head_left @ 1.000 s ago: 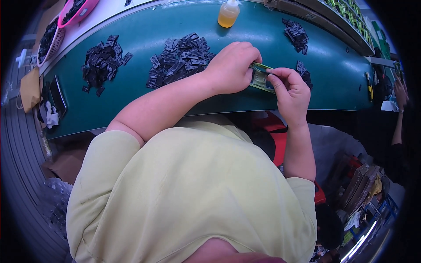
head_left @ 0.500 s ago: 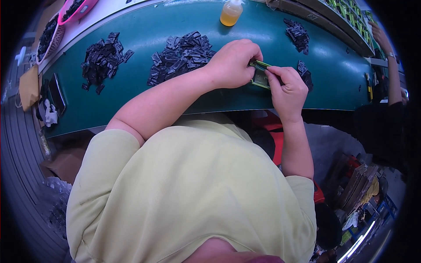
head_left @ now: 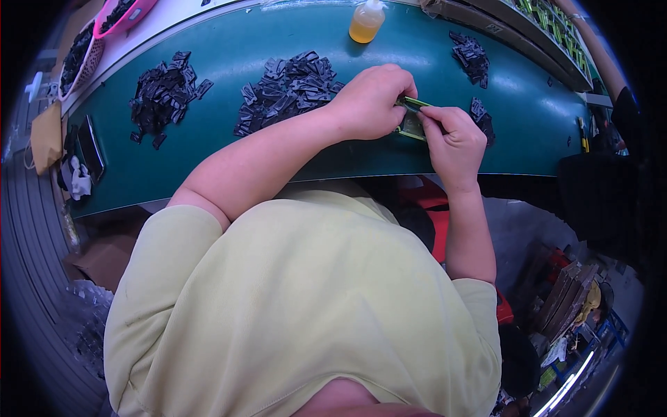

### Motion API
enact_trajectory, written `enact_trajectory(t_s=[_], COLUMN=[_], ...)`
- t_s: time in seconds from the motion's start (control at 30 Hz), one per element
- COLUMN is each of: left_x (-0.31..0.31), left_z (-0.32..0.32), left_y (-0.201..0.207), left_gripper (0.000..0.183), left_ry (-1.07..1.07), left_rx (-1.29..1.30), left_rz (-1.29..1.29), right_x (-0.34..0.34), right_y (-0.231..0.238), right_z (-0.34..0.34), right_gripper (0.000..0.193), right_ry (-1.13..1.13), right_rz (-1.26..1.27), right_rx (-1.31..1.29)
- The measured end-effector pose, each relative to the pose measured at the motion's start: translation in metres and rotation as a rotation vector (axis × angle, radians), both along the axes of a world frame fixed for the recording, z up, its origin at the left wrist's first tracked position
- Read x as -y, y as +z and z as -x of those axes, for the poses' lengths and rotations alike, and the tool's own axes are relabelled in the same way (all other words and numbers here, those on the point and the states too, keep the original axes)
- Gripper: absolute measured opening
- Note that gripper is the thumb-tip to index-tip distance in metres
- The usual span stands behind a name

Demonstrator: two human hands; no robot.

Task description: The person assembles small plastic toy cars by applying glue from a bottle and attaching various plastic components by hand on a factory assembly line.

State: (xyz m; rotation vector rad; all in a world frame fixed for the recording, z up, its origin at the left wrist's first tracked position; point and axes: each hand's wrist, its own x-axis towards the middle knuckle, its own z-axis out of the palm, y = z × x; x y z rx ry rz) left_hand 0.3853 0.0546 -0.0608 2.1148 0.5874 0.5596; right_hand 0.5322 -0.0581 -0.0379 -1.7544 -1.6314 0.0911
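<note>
Between my two hands is a small green-edged frame (head_left: 413, 126) with a dark, see-through-looking middle. My left hand (head_left: 373, 103) grips its left side, fingers curled round the edge. With thumb and fingers pinched, my right hand (head_left: 453, 139) has hold of the right side near the upper corner. Whether a small part sits between the right fingertips cannot be made out. Left of my hands lies a large pile of flat black plastic pieces (head_left: 288, 87). A smaller pile of black pieces (head_left: 482, 119) is just beyond my right hand.
More black pieces lie in piles at the left (head_left: 165, 97) and far right (head_left: 471, 57) of the green table (head_left: 222, 170). A bottle of yellow liquid (head_left: 367, 22) stands at the back. A carton of green frames (head_left: 549, 38) borders the right, where another person's arm (head_left: 599, 48) reaches in.
My hands stay almost in place on the green-edged frame, with only a slight shift of the fingers. The other person's arm at the right has moved farther over the carton.
</note>
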Motion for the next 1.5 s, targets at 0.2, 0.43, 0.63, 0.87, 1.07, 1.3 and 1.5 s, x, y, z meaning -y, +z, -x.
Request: enact_trajectory(t_s=[0.2, 0.43, 0.63, 0.87, 1.07, 1.3, 1.5], left_x=[0.003, 0.001, -0.001, -0.002, -0.003, -0.005, -0.004], left_z=[-0.007, -0.005, -0.006, -0.005, -0.003, -0.003, -0.003], left_y=[-0.005, 0.001, -0.001, 0.001, 0.002, 0.003, 0.004], left_gripper=[0.015, 0.010, 0.012, 0.014, 0.015, 0.015, 0.015], left_ry=[0.012, 0.032, 0.050, 0.017, -0.021, -0.040, -0.066], left_rx=[0.040, 0.021, 0.020, -0.019, -0.009, -0.013, 0.009], left_rz=[-0.129, -0.120, -0.098, -0.109, -0.092, -0.084, -0.189], right_x=[-0.003, -0.013, -0.019, -0.017, -0.017, -0.016, -0.020], right_y=[-0.006, 0.019, 0.019, 0.022, 0.021, 0.017, 0.015], right_z=[0.003, 0.004, -0.026, -0.026, -0.033, -0.032, -0.028], right_gripper=[0.008, 0.014, 0.012, 0.013, 0.013, 0.013, 0.012], right_ry=[-0.021, -0.138, 0.193, 0.259, 0.321, 0.328, 0.396], right_rz=[-0.044, -0.083, 0.135, 0.205, 0.264, 0.199, 0.107], right_rx=[0.110, 0.404, 0.591, 0.431, 0.265, 0.339, 0.509])
